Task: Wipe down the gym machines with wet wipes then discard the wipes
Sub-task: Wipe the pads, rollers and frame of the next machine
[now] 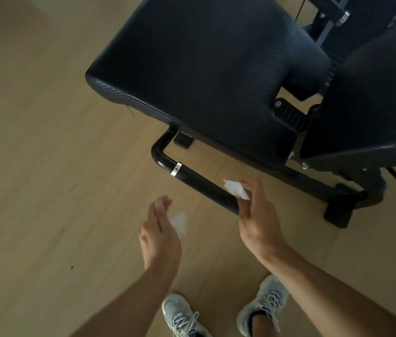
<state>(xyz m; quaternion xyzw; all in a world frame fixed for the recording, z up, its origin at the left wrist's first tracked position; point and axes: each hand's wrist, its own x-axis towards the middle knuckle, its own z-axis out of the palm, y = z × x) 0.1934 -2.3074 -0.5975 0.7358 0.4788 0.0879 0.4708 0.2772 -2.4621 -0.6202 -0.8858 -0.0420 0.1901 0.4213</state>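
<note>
A black padded gym bench (pixel 206 59) fills the upper middle, with a black tube handle (pixel 199 182) low at its near end. My right hand (pixel 257 215) pinches a crumpled white wet wipe (pixel 235 188) against that tube. My left hand (pixel 160 234) hovers over the floor to the left of the tube, blurred, with a second white wipe (pixel 180 223) at its palm. The left fingers look loosely curled on it.
A second black pad (pixel 372 98) sits to the right of the bench seat, with frame bars and a foot (pixel 340 210) beneath it. Light wooden floor (pixel 34 166) spreads to the left. My two grey sneakers (pixel 262 305) stand at the bottom.
</note>
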